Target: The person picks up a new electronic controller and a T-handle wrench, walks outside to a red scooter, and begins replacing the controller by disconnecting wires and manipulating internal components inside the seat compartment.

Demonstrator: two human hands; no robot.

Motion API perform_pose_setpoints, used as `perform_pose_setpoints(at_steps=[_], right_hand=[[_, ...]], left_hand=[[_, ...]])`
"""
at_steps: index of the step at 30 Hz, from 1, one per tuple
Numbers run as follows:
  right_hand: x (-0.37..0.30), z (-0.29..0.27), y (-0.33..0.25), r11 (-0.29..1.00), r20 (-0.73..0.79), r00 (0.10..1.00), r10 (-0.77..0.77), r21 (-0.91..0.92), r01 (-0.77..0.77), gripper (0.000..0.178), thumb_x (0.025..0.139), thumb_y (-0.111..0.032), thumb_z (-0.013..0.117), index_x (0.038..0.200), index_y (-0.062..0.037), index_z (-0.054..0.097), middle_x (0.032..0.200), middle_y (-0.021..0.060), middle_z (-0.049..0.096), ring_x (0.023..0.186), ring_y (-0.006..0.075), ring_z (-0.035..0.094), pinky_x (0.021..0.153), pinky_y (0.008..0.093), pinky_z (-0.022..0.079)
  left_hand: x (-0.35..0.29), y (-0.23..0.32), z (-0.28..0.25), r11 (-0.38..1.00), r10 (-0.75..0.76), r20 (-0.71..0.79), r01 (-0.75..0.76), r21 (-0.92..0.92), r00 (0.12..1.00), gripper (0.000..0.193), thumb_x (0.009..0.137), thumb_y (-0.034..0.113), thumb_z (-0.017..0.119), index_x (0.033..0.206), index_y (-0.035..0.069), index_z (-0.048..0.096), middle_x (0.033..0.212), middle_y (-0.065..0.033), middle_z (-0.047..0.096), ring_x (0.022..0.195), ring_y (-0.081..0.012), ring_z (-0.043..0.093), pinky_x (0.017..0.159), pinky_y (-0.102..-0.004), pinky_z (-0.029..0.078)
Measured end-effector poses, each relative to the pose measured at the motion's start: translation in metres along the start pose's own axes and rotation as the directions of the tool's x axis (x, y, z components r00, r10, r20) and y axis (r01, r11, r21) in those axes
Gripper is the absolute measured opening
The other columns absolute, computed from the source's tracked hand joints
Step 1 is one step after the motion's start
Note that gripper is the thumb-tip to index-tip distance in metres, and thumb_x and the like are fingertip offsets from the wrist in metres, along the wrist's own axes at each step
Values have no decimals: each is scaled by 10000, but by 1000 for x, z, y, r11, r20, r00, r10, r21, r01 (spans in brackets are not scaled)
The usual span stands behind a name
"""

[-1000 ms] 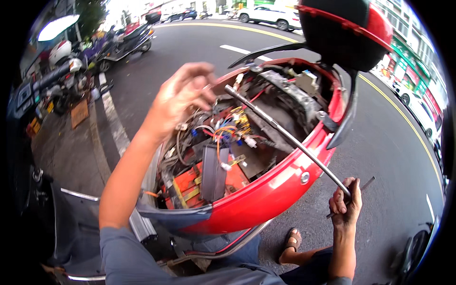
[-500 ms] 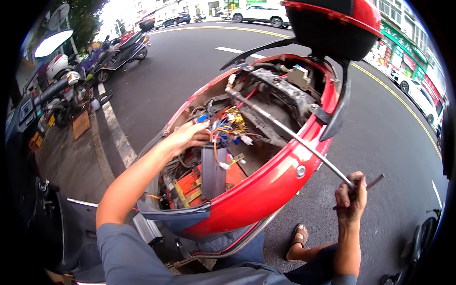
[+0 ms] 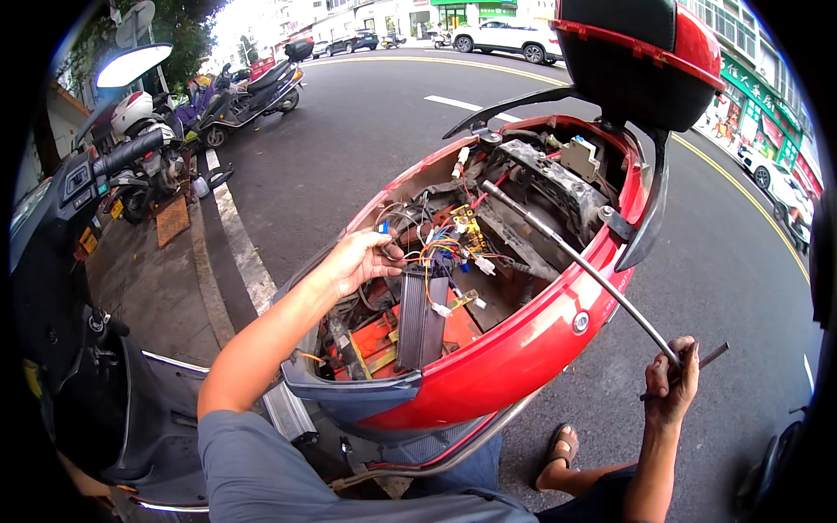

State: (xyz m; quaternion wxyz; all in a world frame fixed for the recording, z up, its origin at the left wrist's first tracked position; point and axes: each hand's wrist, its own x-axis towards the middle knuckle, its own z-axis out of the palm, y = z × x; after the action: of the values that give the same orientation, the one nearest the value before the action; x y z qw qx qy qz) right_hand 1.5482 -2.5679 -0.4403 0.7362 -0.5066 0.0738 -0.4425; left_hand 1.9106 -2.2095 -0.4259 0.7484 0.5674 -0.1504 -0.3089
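A red scooter body (image 3: 488, 370) lies open in front of me, its seat off and the inner bay showing. In that bay, a tangle of coloured wires (image 3: 449, 248) with white plugs spreads above a grey finned box (image 3: 420, 322). My left hand (image 3: 359, 261) is closed among the wires at the bay's left side, fingers pinched beside a small blue connector (image 3: 384, 227). My right hand (image 3: 671, 379) grips the handle end of a long metal T-handle wrench (image 3: 602, 283), outside the body on the right. The wrench slants across the red rim, its socket end over the bay.
Orange-red battery blocks (image 3: 462, 329) sit around the finned box. A red and black top case (image 3: 641, 65) rises at the rear above a black grab rail (image 3: 658, 200). Handlebars (image 3: 122, 157) stand at left. Parked scooters (image 3: 253, 100) and cars (image 3: 510, 39) line the road.
The whole view has shifted, moving the scene right and slightly down. The wrench's socket end has drawn away from the white plug at the bay's left rim. My left hand remains at the wires.
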Motion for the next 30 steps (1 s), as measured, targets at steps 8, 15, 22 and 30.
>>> perform_pose_setpoints(at_steps=[8, 15, 22, 30], right_hand=[[-2, -3, -3, 1000, 72, 997, 27, 0, -27, 313, 1007, -365, 396, 899, -83, 476, 544, 24, 483, 319, 38, 281, 327, 177, 252], [-3, 0, -5, 999, 30, 999, 34, 3, -35, 340, 982, -381, 455, 825, -79, 465, 614, -20, 415, 361, 23, 282, 294, 174, 204], [-1, -7, -1, 999, 51, 998, 47, 20, -48, 323, 989, -367, 444, 830, -86, 455, 655, -20, 423, 362, 25, 283, 290, 172, 213], [-2, -9, 1, 999, 60, 997, 45, 20, -46, 310, 997, -352, 428, 869, -73, 469, 643, -17, 423, 361, 25, 280, 294, 171, 216]], left_hand=[[13, -8, -7, 963, 75, -89, -49, 265, 993, 493, 886, 150, 573, 1323, 39, 375, 1074, -120, 576, 947, -225, 608, 828, -392, 526], [15, -3, -11, 964, 200, -17, -193, 182, 980, 543, 918, 270, 553, 1378, 53, 365, 1267, -107, 502, 1149, -211, 526, 961, -410, 425], [15, -7, -18, 959, 221, -8, -216, 184, 975, 456, 923, 283, 541, 1306, 53, 449, 1231, -94, 561, 1147, -202, 530, 987, -378, 388], [9, -8, -20, 913, 83, -52, -55, 404, 995, 206, 912, 240, 554, 1008, 65, 608, 847, -42, 662, 771, -144, 628, 753, -290, 463]])
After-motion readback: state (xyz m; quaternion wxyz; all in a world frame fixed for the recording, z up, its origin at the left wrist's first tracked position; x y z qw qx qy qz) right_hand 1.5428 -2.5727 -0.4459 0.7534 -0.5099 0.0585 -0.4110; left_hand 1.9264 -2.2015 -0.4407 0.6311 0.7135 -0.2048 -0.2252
